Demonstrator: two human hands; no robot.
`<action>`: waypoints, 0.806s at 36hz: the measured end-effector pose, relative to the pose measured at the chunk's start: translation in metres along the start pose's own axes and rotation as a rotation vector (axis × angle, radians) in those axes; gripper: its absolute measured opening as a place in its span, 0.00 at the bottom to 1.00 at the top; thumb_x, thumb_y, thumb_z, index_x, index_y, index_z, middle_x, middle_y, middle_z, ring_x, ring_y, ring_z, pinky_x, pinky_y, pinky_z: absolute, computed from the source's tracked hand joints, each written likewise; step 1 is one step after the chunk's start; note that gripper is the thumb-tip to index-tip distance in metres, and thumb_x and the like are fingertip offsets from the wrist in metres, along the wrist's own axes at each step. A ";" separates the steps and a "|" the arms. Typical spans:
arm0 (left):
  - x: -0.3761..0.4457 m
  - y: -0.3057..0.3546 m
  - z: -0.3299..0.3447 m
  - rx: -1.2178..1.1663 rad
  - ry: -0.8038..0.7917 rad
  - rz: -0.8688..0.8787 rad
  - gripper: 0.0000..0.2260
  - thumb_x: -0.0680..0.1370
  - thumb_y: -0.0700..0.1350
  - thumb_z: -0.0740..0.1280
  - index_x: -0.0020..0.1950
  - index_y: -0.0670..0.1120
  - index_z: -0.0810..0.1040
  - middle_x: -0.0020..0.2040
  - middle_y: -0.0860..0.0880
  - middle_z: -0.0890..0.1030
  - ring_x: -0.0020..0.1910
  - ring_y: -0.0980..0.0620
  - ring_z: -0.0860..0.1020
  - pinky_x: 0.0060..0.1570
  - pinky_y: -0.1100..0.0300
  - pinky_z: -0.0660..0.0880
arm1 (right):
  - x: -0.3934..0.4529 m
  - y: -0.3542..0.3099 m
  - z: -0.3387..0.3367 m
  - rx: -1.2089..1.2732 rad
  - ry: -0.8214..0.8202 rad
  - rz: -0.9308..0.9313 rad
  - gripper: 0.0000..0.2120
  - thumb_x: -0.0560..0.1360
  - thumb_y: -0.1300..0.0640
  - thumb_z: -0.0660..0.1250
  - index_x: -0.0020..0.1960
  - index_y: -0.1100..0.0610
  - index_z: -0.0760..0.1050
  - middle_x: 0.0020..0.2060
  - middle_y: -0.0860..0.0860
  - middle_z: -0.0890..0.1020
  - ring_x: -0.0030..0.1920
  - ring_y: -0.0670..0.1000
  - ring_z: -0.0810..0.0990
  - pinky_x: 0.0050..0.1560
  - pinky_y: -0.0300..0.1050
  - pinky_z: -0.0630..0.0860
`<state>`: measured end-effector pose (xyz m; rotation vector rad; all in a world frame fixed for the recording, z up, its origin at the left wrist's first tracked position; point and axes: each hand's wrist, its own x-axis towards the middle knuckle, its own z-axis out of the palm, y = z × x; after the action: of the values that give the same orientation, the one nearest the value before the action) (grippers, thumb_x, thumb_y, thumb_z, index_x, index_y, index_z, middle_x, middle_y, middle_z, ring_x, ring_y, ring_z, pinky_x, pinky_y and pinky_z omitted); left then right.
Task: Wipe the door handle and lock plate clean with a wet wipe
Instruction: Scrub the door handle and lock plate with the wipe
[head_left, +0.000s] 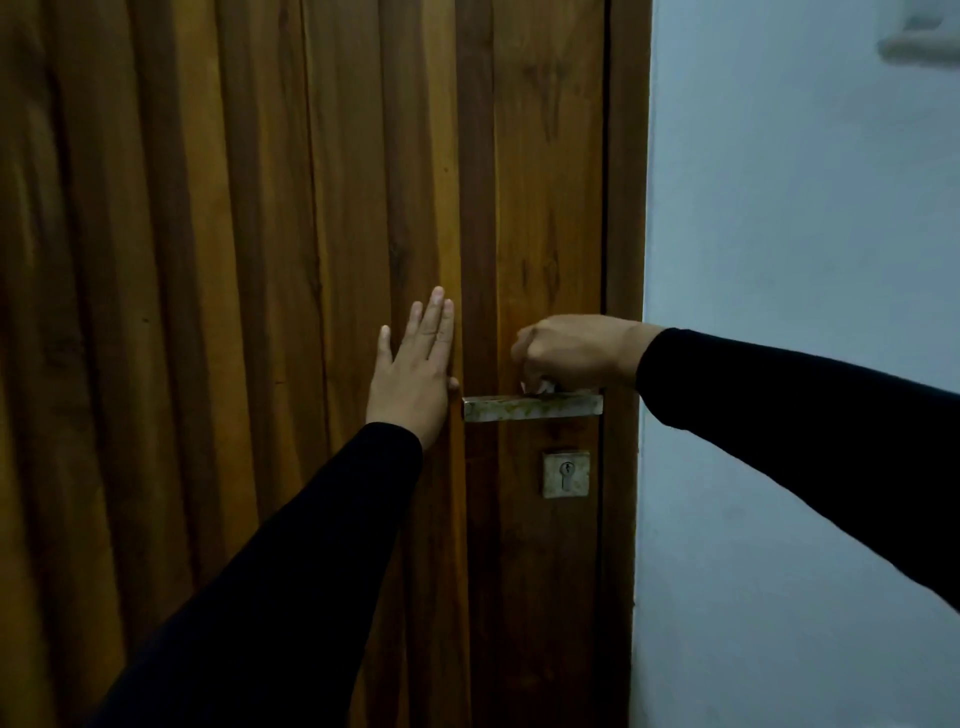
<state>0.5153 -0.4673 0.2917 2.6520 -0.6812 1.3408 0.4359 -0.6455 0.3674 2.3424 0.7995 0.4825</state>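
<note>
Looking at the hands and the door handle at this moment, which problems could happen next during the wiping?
1. The right hand pinches only a small bunched wet wipe on top of the door handle; the grip could slip and the wipe may drop.
2. Pressing down may turn the handle, and the left hand, flat on the door, could then push it open.
3. The lock plate below looks untouched and might be skipped.

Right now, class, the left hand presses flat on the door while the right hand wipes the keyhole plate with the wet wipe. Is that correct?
Not quite. The head view shows the right hand holding the wet wipe on the door handle, above the keyhole plate. The left hand does press flat on the door.
</note>
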 end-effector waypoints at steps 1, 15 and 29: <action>0.000 0.001 0.000 -0.005 0.001 0.001 0.35 0.80 0.47 0.56 0.72 0.49 0.29 0.72 0.52 0.28 0.75 0.50 0.36 0.70 0.47 0.39 | 0.000 0.001 0.001 -0.016 -0.034 -0.017 0.09 0.77 0.61 0.60 0.49 0.59 0.79 0.50 0.53 0.77 0.55 0.50 0.75 0.55 0.45 0.76; -0.001 0.000 -0.002 -0.001 -0.022 0.008 0.35 0.81 0.48 0.56 0.72 0.49 0.29 0.72 0.52 0.27 0.75 0.50 0.36 0.70 0.47 0.39 | -0.010 0.011 0.008 -0.137 -0.036 -0.074 0.12 0.79 0.58 0.58 0.51 0.59 0.79 0.51 0.52 0.78 0.53 0.48 0.71 0.50 0.36 0.69; 0.000 -0.001 -0.002 -0.014 -0.015 0.010 0.35 0.81 0.47 0.57 0.72 0.49 0.29 0.72 0.52 0.28 0.75 0.51 0.37 0.70 0.47 0.39 | -0.023 0.012 0.013 -0.180 0.039 -0.016 0.12 0.78 0.61 0.57 0.55 0.56 0.78 0.51 0.51 0.77 0.51 0.47 0.69 0.43 0.34 0.63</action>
<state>0.5144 -0.4655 0.2933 2.6541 -0.7034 1.3155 0.4299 -0.6736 0.3618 2.1656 0.7592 0.5705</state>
